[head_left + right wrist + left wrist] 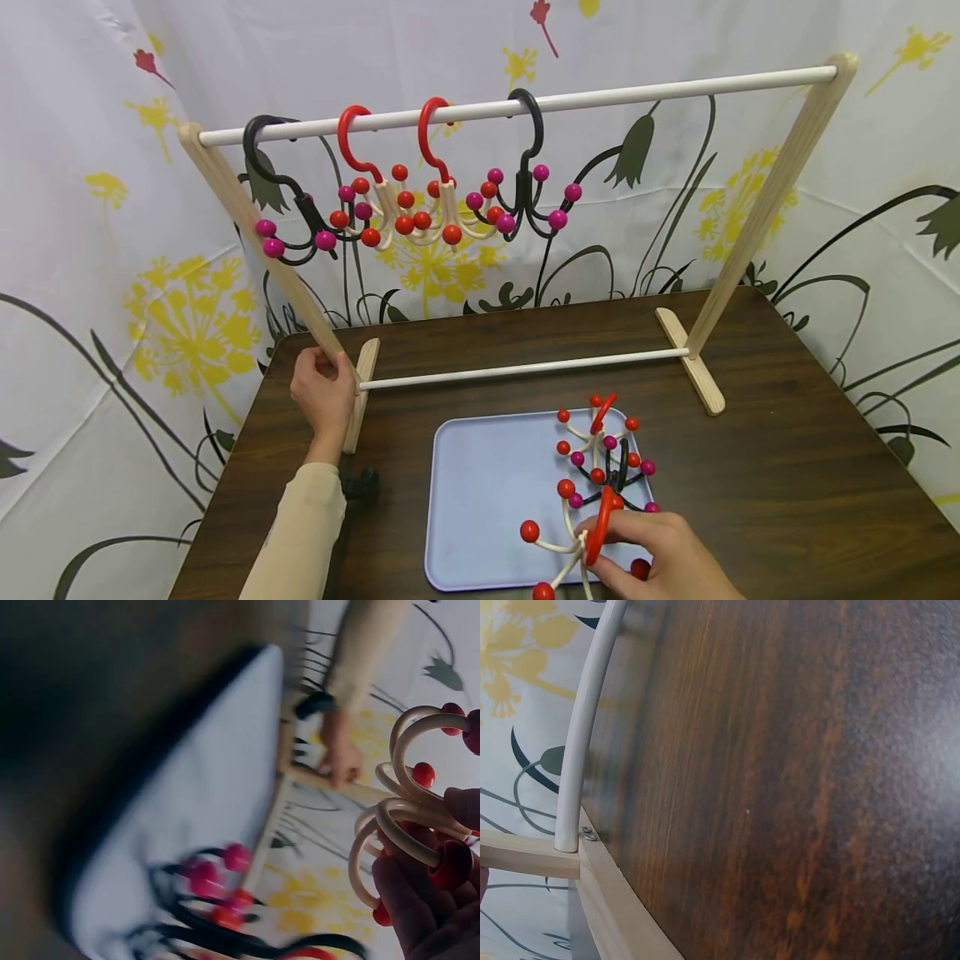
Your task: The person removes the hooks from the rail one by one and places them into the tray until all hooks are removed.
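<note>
My left hand (pixel 326 396) grips the foot of the wooden rack's left post (pixel 262 225). In the right wrist view the same left hand (pixel 343 757) shows at the post. Over the near right of a pale blue tray (pixel 480 500), my right hand (pixel 652 550) holds a cream multi-arm hanger (pixel 577 546) with a red hook and red ball tips. Its curved arms (pixel 409 810) fan out past the fingers in the right wrist view. Lying on the tray behind it are a black hanger (pixel 615 479) with magenta balls and another cream hanger (pixel 596 437) with red balls.
From the rack's white top rod (pixel 660 90) hang two black hangers and two cream ones, including the left black hanger (pixel 307 208). A lower white rod (pixel 525 368) joins the feet on the dark wooden table (pixel 810 467). A flowered curtain (pixel 885 250) stands behind.
</note>
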